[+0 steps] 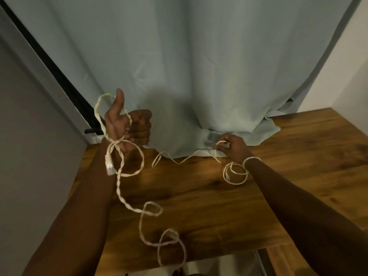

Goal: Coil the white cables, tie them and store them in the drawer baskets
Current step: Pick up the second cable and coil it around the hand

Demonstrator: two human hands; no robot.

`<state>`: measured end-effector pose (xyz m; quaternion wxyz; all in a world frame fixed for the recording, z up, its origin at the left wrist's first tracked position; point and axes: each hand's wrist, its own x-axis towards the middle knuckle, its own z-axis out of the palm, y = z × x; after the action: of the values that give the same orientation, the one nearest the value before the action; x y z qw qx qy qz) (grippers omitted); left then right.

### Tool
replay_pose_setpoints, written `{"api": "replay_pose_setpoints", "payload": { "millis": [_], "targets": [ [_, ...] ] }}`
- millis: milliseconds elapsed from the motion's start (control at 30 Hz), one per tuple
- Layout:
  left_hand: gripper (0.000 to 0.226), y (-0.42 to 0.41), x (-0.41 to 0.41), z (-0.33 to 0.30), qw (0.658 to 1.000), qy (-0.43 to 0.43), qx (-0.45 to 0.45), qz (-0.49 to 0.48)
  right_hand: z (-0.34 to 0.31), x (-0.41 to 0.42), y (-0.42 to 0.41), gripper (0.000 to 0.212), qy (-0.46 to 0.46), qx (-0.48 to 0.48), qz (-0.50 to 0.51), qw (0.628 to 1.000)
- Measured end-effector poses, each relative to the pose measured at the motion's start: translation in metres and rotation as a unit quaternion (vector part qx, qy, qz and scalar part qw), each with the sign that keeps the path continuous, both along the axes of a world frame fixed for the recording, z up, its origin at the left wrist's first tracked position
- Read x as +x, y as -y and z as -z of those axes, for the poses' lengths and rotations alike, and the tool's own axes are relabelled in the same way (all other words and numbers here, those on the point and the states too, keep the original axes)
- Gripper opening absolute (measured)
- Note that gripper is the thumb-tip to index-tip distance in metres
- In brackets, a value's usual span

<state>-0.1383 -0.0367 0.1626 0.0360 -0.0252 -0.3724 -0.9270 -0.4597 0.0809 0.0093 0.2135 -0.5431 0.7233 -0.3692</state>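
Observation:
My left hand (127, 124) is raised above the left end of the wooden table (219, 200), fist closed on a thick white braided cable (123, 188). That cable loops over my thumb and wrist, its plug hangs by my forearm, and the rest trails in curls toward the table's front edge. My right hand (232, 146) pinches a thinner white cable (185, 159) near the curtain hem. This thin cable zigzags leftward on the table. A small coil of white cable (236, 173) lies on the table under my right wrist.
A pale blue curtain (199, 66) hangs behind the table and its hem rests on the tabletop. A grey wall with a dark rail stands at the left. White bands circle my right wrist (250, 160). Below the table's front edge a gap shows.

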Motion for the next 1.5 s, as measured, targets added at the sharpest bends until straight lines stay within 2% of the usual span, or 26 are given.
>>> {"api": "replay_pose_setpoints", "payload": {
  "millis": [100, 167, 233, 267, 300, 333, 367, 400, 433, 467, 533, 567, 600, 633, 700, 733, 800, 867, 933, 1000, 1100, 1167, 1267, 1333, 1467, 1500],
  "targets": [
    [0.069, -0.005, -0.013, -0.015, 0.991, 0.087, -0.073, -0.067, -0.011, 0.019, 0.007, 0.052, -0.060, -0.036, -0.004, 0.998],
    [0.059, -0.012, -0.026, -0.025, 0.954, 0.186, -0.168, -0.167, -0.023, 0.033, 0.015, 0.052, -0.066, -0.052, -0.012, 0.996],
    [0.041, -0.021, -0.042, -0.033, 0.883, 0.266, -0.258, -0.288, -0.050, 0.052, 0.018, 0.031, 0.022, -0.053, -0.017, 0.998],
    [0.034, -0.026, -0.051, -0.038, 0.837, 0.293, -0.313, -0.339, -0.067, 0.063, 0.019, 0.021, 0.126, -0.048, -0.033, 0.990],
    [0.031, -0.029, -0.060, -0.041, 0.783, 0.314, -0.370, -0.388, -0.086, 0.071, 0.018, 0.024, 0.259, -0.036, -0.050, 0.964],
    [0.030, -0.029, -0.068, -0.044, 0.725, 0.327, -0.426, -0.431, -0.103, 0.077, 0.018, 0.038, 0.388, -0.010, -0.073, 0.919],
    [0.030, -0.029, -0.075, -0.048, 0.668, 0.335, -0.477, -0.463, -0.120, 0.078, 0.017, 0.055, 0.479, 0.019, -0.110, 0.871],
    [0.032, -0.027, -0.081, -0.051, 0.617, 0.337, -0.523, -0.483, -0.134, 0.076, 0.015, 0.071, 0.524, 0.041, -0.156, 0.836],
    [0.034, -0.025, -0.087, -0.053, 0.576, 0.336, -0.563, -0.489, -0.146, 0.073, 0.013, 0.080, 0.539, 0.052, -0.198, 0.817],
    [0.036, -0.023, -0.092, -0.055, 0.545, 0.336, -0.593, -0.488, -0.154, 0.068, 0.010, 0.080, 0.538, 0.048, -0.232, 0.809],
    [0.036, -0.020, -0.099, -0.058, 0.506, 0.331, -0.626, -0.492, -0.168, 0.061, 0.006, 0.054, 0.517, 0.000, -0.251, 0.819],
    [0.036, -0.019, -0.102, -0.060, 0.507, 0.321, -0.632, -0.490, -0.174, 0.056, 0.005, 0.037, 0.500, -0.036, -0.235, 0.833],
    [0.034, -0.018, -0.103, -0.061, 0.533, 0.305, -0.630, -0.476, -0.181, 0.052, 0.004, 0.023, 0.485, -0.072, -0.207, 0.847],
    [0.030, -0.017, -0.104, -0.062, 0.581, 0.284, -0.622, -0.441, -0.188, 0.048, 0.003, 0.019, 0.479, -0.101, -0.176, 0.854],
    [0.024, -0.020, -0.102, -0.063, 0.691, 0.258, -0.604, -0.304, -0.205, 0.040, 0.001, 0.022, 0.499, -0.144, -0.133, 0.844],
    [0.033, -0.023, -0.101, -0.063, 0.718, 0.257, -0.607, -0.224, -0.213, 0.036, 0.000, 0.023, 0.508, -0.164, -0.117, 0.837],
    [0.048, -0.026, -0.100, -0.058, 0.727, 0.252, -0.627, -0.123, -0.226, 0.026, -0.001, 0.024, 0.491, -0.196, -0.067, 0.846],
    [0.041, -0.026, -0.102, -0.053, 0.737, 0.213, -0.630, -0.117, -0.234, 0.014, -0.002, 0.024, 0.429, -0.217, 0.015, 0.877],
    [0.027, -0.023, -0.104, -0.051, 0.768, 0.160, -0.604, -0.140, -0.236, 0.001, -0.004, 0.025, 0.324, -0.223, 0.110, 0.913],
    [0.026, -0.022, -0.105, -0.052, 0.810, 0.098, -0.554, -0.168, -0.231, -0.013, -0.003, 0.025, 0.153, -0.212, 0.166, 0.951],
    [0.032, -0.027, -0.114, -0.062, 0.840, 0.057, -0.477, -0.254, -0.215, -0.022, 0.002, 0.030, -0.128, -0.129, 0.131, 0.975],
    [0.033, -0.030, -0.123, -0.069, 0.840, 0.055, -0.447, -0.303, -0.204, -0.018, 0.004, 0.030, -0.231, -0.124, 0.091, 0.961],
    [0.035, -0.031, -0.135, -0.075, 0.847, 0.040, -0.410, -0.337, -0.208, -0.001, 0.000, 0.041, -0.221, -0.231, 0.045, 0.946],
    [0.037, -0.029, -0.140, -0.076, 0.873, 0.040, -0.348, -0.340, -0.216, 0.015, -0.010, 0.035, -0.185, -0.314, 0.042, 0.930],
    [0.038, -0.028, -0.146, -0.077, 0.933, 0.018, -0.186, -0.308, -0.223, 0.045, -0.030, 0.017, -0.111, -0.451, 0.147, 0.873],
    [0.039, -0.029, -0.148, -0.078, 0.941, 0.000, -0.149, -0.304, -0.222, 0.051, -0.035, 0.013, -0.088, -0.460, 0.144, 0.872]
  ]
}}
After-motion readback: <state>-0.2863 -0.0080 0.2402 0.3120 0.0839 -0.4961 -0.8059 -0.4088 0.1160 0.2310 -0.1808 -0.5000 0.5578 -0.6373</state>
